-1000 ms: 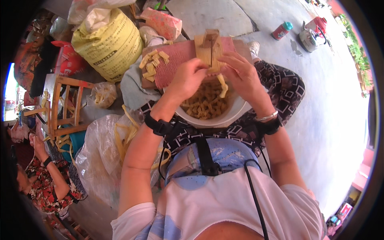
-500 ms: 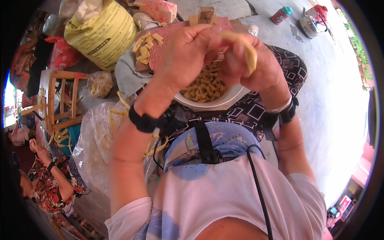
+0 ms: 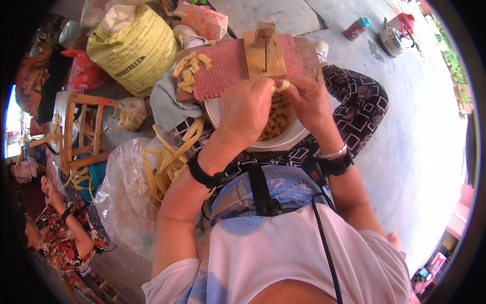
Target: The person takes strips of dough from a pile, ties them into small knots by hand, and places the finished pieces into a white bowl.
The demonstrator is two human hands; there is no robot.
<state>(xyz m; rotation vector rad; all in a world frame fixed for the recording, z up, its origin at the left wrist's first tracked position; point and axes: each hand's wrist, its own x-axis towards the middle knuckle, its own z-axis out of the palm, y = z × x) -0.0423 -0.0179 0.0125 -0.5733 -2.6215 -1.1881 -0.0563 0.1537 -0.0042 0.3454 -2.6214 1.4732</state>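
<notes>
My left hand (image 3: 245, 106) and my right hand (image 3: 309, 106) meet just below an upright wooden block with a thin dark slot (image 3: 264, 50), both closed on a small yellow strip (image 3: 281, 86). The block rests on a pink textured mat (image 3: 217, 76) on a wooden board (image 3: 315, 61), with short cut yellow pieces (image 3: 188, 71) at its left. Beneath my hands is a white basin (image 3: 215, 114) holding many small yellow pieces (image 3: 277, 124), partly hidden by my hands.
A yellow sack (image 3: 131, 55), plastic bag with long strips (image 3: 121, 197) and wooden chair (image 3: 86, 129) lie left. A co-worker in floral clothing (image 3: 61, 233) works at lower left. A flask (image 3: 357, 28) and kettle (image 3: 396, 43) stand on the concrete floor upper right.
My hands rose toward me with the yellow strip half a second ago, turning it, and are now lower and farther forward, held close together below the wooden block.
</notes>
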